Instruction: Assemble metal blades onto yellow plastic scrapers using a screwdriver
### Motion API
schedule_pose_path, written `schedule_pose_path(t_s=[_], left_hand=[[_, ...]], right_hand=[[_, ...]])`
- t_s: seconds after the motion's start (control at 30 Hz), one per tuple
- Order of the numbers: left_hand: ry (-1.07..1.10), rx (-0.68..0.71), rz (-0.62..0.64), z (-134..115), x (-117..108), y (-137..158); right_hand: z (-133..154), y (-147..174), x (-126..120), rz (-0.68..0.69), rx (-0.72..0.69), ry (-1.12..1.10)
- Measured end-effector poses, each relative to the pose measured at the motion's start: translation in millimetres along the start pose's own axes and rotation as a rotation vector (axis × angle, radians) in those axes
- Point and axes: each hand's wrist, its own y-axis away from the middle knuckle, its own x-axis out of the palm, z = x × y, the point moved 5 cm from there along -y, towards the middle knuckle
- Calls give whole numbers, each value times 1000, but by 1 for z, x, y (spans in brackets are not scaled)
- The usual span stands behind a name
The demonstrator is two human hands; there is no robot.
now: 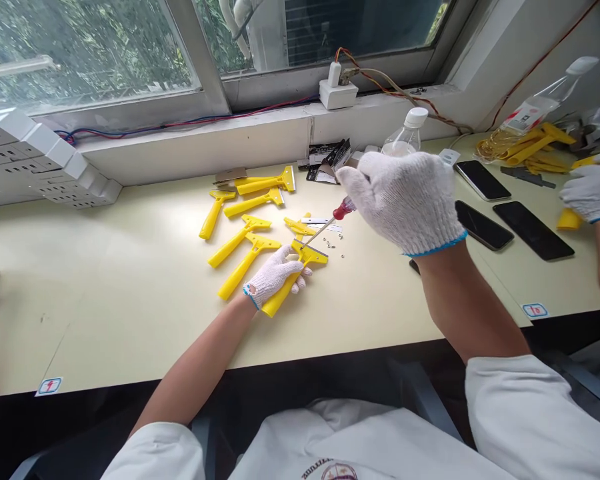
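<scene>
My left hand (277,273), in a white knit glove, is closed around a yellow scraper (284,293) low over the table. My gloved right hand (405,200) is wrapped round the red handle of a screwdriver (344,208). Its shaft slants down to the left, and the tip meets the scraper's head near a screw spot. Behind that head lie another yellow scraper part (300,227), flat blades (323,223) and several tiny nuts or screws (330,245). To the left of my left hand are several more yellow scrapers (243,270).
Black phones (533,230) lie to the right, near a co-worker's gloved hand (593,187). A bottle (415,120) stands behind my right hand; another bottle (535,110) is farther right. Dark packets (330,160) lie at the back. White boxes (45,160) are stacked at left.
</scene>
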Motion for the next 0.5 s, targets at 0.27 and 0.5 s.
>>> schedule_pose_path(t_s=[0.27,0.5], left_hand=[[-9,-25,53,6,-6,-3],[-52,-23,46,2,-1,-2]], right_hand=[[22,-21,8,414,-295,112],[14,-18,-8,351,-123,-36]])
